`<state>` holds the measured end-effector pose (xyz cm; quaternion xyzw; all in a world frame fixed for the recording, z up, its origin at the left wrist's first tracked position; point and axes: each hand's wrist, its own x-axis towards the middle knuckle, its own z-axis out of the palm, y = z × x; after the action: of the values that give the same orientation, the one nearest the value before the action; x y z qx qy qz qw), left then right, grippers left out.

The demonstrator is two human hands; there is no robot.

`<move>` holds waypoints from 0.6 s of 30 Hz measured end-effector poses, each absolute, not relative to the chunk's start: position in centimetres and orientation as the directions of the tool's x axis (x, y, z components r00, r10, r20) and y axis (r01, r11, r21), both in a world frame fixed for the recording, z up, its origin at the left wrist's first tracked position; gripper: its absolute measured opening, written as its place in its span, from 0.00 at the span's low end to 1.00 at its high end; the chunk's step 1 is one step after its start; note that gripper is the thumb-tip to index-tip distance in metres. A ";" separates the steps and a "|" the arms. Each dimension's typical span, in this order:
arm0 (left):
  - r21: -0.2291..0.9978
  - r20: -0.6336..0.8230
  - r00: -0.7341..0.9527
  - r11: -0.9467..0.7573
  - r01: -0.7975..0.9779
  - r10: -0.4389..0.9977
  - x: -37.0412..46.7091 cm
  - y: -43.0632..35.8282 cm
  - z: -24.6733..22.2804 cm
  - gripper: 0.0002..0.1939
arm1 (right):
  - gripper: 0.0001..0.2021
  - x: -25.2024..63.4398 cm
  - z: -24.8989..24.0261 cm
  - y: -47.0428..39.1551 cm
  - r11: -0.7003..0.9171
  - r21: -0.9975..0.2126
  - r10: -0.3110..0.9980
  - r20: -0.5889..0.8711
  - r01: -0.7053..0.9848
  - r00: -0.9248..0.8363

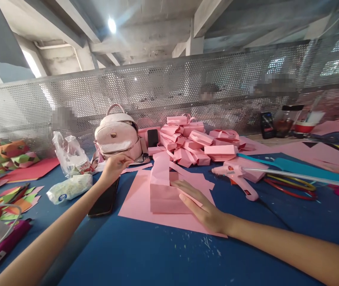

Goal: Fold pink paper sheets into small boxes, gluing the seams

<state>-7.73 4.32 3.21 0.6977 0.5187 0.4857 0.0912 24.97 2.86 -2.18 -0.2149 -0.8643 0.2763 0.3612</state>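
Note:
In front of me a pink paper box with a tall strip standing up from its left side rests on a flat pink paper sheet. My right hand grips the box at its right end, the thumb on the outside and the fingers reaching over the top edge. Raised in front of the backpack, my left hand has its fingertips pinched together. Whatever is between them, if anything, is too small to make out. To the right lies a pink glue gun with a clear glue stick in its back.
Behind the box is a heap of folded pink paper pieces. A phone, a tissue pack and a plastic bag lie left. A purple power strip sits near the left edge. A perforated metal screen stands behind.

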 end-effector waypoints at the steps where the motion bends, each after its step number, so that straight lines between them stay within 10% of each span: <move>1: 0.625 0.561 -0.004 -0.421 0.658 0.828 -8.1 4.8 3.2 0.07 | 0.23 24.9 -2.1 2.8 0.762 -0.629 0.559 0.516 0.156 -0.650; 18: 0.905 0.280 0.144 -0.311 0.291 0.949 -0.5 2.0 3.0 0.24 | 0.23 25.3 0.0 3.3 0.930 -0.351 0.339 0.695 0.112 -0.634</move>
<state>-0.46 2.03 3.03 0.6664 0.4652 0.4598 0.3578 25.26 3.30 0.04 -0.1265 -0.8931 0.1388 0.4088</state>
